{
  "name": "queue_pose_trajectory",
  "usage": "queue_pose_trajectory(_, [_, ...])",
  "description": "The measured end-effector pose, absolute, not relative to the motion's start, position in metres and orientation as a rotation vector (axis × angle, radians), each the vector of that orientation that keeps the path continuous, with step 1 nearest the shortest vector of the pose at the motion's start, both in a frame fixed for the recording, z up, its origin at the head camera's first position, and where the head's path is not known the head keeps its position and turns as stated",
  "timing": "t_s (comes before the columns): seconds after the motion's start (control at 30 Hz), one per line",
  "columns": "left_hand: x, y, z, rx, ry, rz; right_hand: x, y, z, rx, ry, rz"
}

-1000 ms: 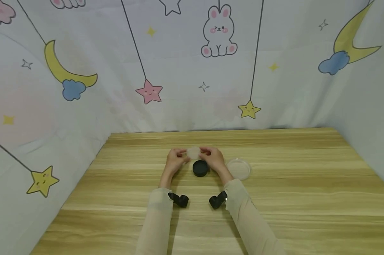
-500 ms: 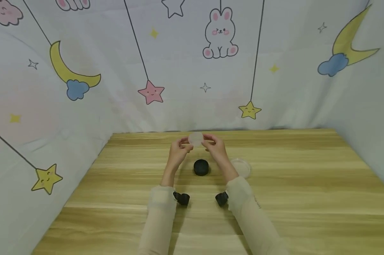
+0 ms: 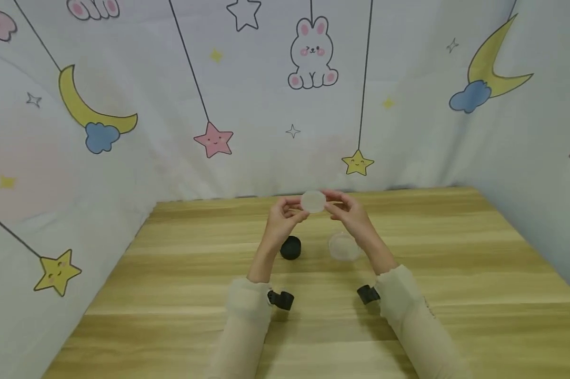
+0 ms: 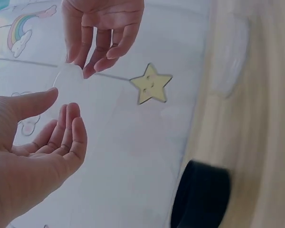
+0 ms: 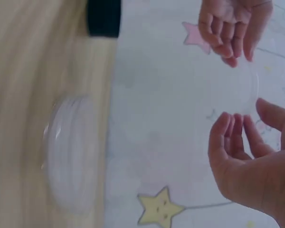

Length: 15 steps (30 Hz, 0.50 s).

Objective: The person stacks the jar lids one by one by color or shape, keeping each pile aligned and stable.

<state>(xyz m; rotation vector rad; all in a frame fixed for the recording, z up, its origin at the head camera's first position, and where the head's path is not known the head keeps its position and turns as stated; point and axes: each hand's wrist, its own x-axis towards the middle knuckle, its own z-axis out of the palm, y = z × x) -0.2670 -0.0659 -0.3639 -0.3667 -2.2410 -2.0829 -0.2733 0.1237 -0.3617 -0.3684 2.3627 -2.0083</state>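
Both hands hold up a thin, round, translucent whitish disc [image 3: 313, 201] above the far part of the table. My left hand [image 3: 285, 217] pinches its left edge between thumb and fingers, and my right hand [image 3: 350, 211] pinches the right edge. In the left wrist view the disc [image 4: 69, 81] is faint against the pale cloth; in the right wrist view only a curved rim of the disc [image 5: 253, 88] shows. Below the hands stands a short black cylinder [image 3: 291, 248]. To its right lies a round clear plastic dish [image 3: 344, 246], with ridged sides in the right wrist view.
The wood-grain table [image 3: 195, 295] stretches out to both sides. Behind and beside it hangs a white cloth [image 3: 266, 168] printed with stars, moons and a rabbit. A small black wrist camera [image 3: 281, 300] sits at the left cuff, and another camera [image 3: 368, 294] at the right.
Both hands have lifted the disc from just behind the black cylinder, upward and away. The cylinder and the dish have stayed on the table. The head view has shifted a little.
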Motion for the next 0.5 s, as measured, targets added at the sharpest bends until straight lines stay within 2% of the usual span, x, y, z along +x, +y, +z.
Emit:
queue_pose_trajectory(0.2, [-0.263, -0.037, -0.379, -0.404, -2.335, -2.098, -0.272, 0.165, -0.381, -0.456, 2.518, -1.777])
queue_pose_trajectory(0.5, [-0.257, -0.014, -0.406, -0.327, -2.395, -2.144, -0.273, 0.201, -0.402, -0.359, 2.444, -1.587])
